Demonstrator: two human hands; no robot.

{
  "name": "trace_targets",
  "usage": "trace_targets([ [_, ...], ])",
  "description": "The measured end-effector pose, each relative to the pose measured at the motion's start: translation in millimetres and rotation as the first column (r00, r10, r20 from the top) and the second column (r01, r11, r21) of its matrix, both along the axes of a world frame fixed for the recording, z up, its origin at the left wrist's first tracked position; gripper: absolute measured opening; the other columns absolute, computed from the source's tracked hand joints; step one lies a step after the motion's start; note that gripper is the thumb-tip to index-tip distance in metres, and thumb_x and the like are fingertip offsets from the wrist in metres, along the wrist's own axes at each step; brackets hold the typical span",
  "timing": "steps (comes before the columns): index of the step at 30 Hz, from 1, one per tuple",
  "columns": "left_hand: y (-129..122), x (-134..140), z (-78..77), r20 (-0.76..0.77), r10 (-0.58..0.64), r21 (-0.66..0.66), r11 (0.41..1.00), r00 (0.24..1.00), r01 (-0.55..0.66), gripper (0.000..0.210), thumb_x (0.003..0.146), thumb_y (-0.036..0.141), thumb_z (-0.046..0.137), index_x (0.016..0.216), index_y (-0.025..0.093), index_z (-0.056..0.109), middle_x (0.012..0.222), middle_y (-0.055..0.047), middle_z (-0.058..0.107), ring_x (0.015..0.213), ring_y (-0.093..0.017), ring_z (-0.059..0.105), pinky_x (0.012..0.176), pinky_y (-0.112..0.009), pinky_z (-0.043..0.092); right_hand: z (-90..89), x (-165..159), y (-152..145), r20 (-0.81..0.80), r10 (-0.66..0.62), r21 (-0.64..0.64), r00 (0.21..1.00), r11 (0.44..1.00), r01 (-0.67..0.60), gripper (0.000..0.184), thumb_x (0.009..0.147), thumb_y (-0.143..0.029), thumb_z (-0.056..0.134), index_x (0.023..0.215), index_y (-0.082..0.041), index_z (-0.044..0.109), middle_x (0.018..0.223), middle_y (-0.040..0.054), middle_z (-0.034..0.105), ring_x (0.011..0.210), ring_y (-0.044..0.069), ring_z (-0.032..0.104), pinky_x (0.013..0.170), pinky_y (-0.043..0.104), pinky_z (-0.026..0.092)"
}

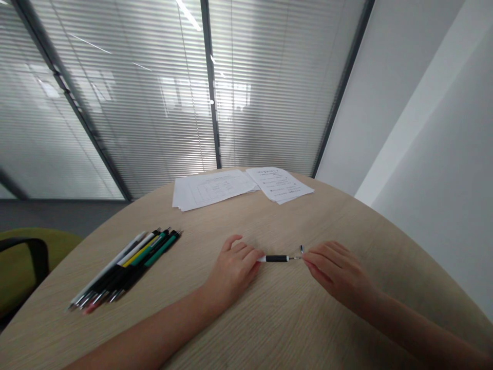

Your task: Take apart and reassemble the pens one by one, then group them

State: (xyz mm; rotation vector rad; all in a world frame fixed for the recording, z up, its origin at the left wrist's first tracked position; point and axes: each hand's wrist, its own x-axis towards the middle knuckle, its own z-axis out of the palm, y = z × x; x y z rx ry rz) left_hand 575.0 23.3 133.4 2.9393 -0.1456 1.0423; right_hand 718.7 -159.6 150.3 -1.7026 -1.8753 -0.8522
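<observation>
While my left fingers (251, 256) hold the pen (277, 259), my right fingers (322, 253) are narrow at its tip (294, 258). Can't tell if they're gripping.

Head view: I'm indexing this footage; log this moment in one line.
left hand: holds white pen with black grip | right hand: at pen's silvery tip | beyond: printed white paper sheets

A pale, wood-grained tabletop with a curved edge (215, 226) bears, on its left, a slanting bundle of slim pens with white, yellow, green and black barrels (125, 268); toward its far edge, white printed paper sheets (213, 191) meet another white printed stack (281, 185).
</observation>
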Motion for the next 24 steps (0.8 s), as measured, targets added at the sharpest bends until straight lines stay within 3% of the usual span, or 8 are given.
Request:
trace_targets([
  [17, -6, -2, 1.5, 0.043, -0.080, 0.073, 0.994, 0.996, 0.077, 0.014, 0.083, 0.015, 0.039, 0.081, 0.018, 0.053, 0.064, 0.002, 0.063, 0.059, -0.012, 0.055, 0.083, -0.036, 0.034, -13.6, -13, 7, -0.249, 0.004, 0.004, 0.969, 1.000, -0.003, 0.008, 0.079, -0.014, 0.048, 0.075, -0.018, 0.054, 0.067, 0.0025, 0.060, 0.064, 0.014, 0.055, 0.061, 0.028, 0.045],
  [24, -6, -2, 2.5, 0.048, -0.064, 0.042, 0.997, 0.997, 0.062, 0.013, 0.082, 0.014, 0.041, 0.081, 0.018, 0.053, 0.066, 0.001, 0.064, 0.059, -0.012, 0.056, 0.082, -0.036, 0.036, -13.0, -10, 4, -0.283, -0.007, 0.033, 0.959, 0.999, 0.017, 0.013, 0.078, -0.016, 0.050, 0.090, -0.020, 0.053, 0.077, 0.0037, 0.062, 0.072, 0.015, 0.058, 0.066, 0.029, 0.047],
])
